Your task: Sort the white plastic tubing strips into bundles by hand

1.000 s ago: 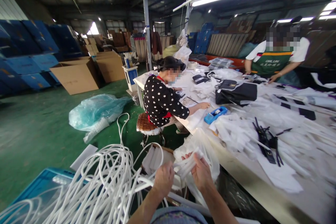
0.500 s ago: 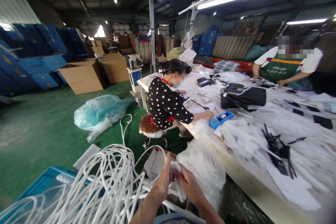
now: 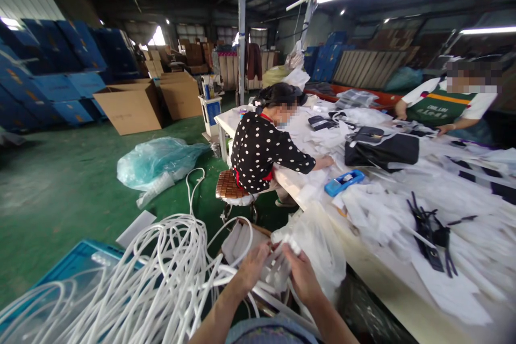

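Observation:
Low in the middle, my left hand [image 3: 252, 266] and my right hand [image 3: 301, 273] face each other with fingers bent inward. Between them is a bundle of short white tube-like pieces [image 3: 277, 270], its pale ends showing above my right fingers. My right hand grips the bundle from its right side. On the other side, my left fingertips pinch at it near the top. Just left of my hands lies a big tangled heap of white cord [image 3: 161, 269], and one loop curves close to my left hand. Below and behind the bundle is an open box of white rolls [image 3: 237, 242].
A translucent plastic bag [image 3: 322, 250] hangs by the table [image 3: 374, 263] at my right. On the table are a blue tape dispenser [image 3: 344, 183], a black bag [image 3: 381, 150] and black straps [image 3: 431, 234]. A seated co-worker [image 3: 262, 150] works ahead; another person [image 3: 447, 105] stands across.
My hands have drawn slightly apart, the right one moving right and up. The bundle is tilted more, with its ends exposed. The seated co-worker's arm reaches a little farther.

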`<state>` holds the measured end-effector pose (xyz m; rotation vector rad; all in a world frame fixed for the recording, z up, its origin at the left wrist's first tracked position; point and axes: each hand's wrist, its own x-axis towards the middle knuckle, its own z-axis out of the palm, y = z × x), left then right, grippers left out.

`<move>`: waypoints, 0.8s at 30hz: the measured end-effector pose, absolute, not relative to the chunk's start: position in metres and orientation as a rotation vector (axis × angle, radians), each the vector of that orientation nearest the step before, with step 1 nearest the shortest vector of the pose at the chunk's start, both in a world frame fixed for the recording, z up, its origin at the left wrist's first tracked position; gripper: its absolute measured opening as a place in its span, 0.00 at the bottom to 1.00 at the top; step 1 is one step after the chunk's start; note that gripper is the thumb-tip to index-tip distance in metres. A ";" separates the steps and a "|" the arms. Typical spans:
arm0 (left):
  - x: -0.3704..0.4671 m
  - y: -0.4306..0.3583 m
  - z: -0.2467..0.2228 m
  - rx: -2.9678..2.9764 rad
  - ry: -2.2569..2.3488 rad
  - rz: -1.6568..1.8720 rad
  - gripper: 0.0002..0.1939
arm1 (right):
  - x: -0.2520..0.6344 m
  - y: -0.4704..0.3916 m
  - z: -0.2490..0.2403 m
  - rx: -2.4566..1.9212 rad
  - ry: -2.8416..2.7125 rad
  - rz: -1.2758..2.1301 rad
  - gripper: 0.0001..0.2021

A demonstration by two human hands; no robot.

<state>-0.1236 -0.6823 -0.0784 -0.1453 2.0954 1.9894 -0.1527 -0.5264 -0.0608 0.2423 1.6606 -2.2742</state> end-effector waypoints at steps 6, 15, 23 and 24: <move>-0.110 -0.696 -0.092 -0.057 2.162 1.725 0.20 | -0.183 -0.489 -0.060 0.651 1.310 -2.580 0.28; -0.111 -0.672 -0.069 0.036 2.311 1.644 0.15 | -0.173 -0.498 -0.053 0.609 1.341 -2.609 0.28; -0.118 -0.657 -0.086 -0.289 2.456 1.732 0.11 | -0.164 -0.506 -0.062 0.622 1.320 -2.638 0.28; -0.120 -0.657 -0.088 -0.423 2.358 1.817 0.13 | -0.165 -0.505 -0.063 0.595 1.329 -2.650 0.27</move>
